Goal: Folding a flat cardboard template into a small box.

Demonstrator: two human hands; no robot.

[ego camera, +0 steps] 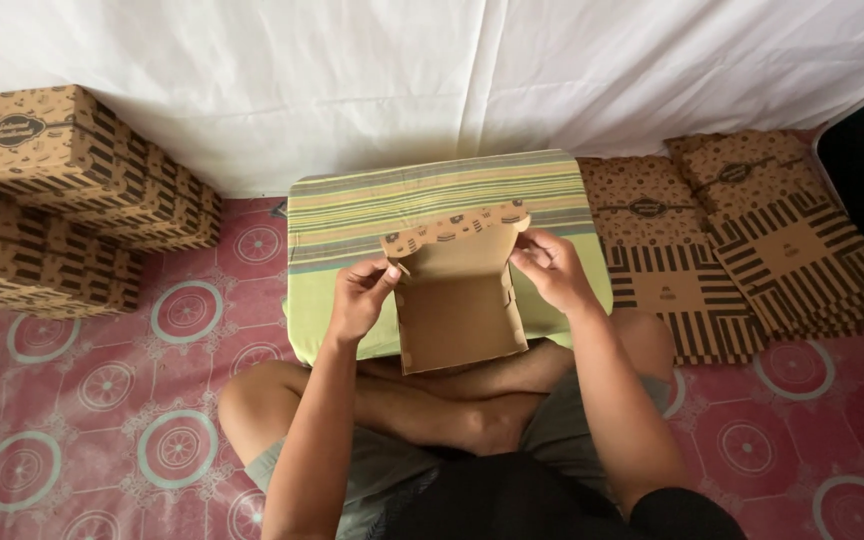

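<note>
A brown cardboard box (457,305), half folded, is held over my crossed legs with its plain inside facing up and a patterned flap at its far edge. My left hand (360,295) pinches the box's left wall near the far corner. My right hand (550,268) grips the right wall and the flap at the far right corner. The box rests partly on a green striped cushion (432,195).
Folded patterned boxes (62,190) are stacked at the left against a white cloth backdrop. Flat unfolded box blanks (742,240) lie in piles at the right. A pink patterned mat (102,400) covers the floor.
</note>
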